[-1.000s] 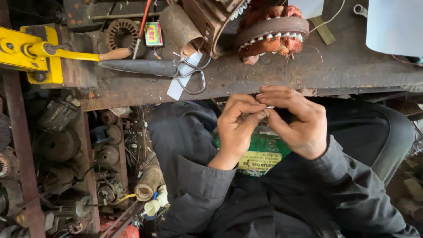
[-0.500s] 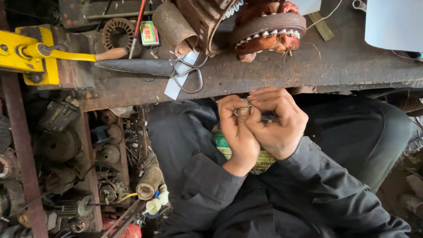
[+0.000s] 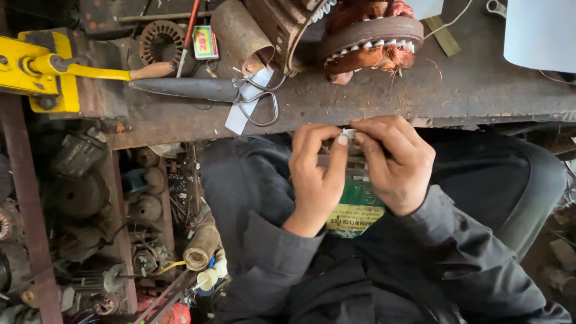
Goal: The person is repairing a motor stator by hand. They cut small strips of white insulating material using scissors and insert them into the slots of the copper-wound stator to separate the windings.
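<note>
Left hand (image 3: 318, 180): fingers curled, thumb and forefinger pinched on a small pale strip (image 3: 348, 133), held just below the bench edge.
Right hand (image 3: 396, 165): fingers bent in, fingertips closed on the same strip from the other side — the 2 hands meet at it, thumbs touching.
Small pale strip: thin and whitish, mostly hidden by the fingertips; what it is made of cannot be told.
Lap: a green and yellow packet (image 3: 355, 210) lies on the dark clothing, right under the hands.
Bench (image 3: 480, 90): rusty, dark metal top, running across the upper part of the view.
Motor stator (image 3: 372, 39): copper windings and white slot liners, on the bench above the hands.
Scissors (image 3: 204, 90): long dark blades, wire loop handles, lying flat on the bench over a white paper slip (image 3: 246, 102).
Yellow tool (image 3: 42, 66): fixed at the bench's left end — wooden-tipped lever pointing toward the scissors.
Rusty tube (image 3: 240, 30): on the bench, beside the stator.
Floor at left: old motor parts and coils, piled together.
</note>
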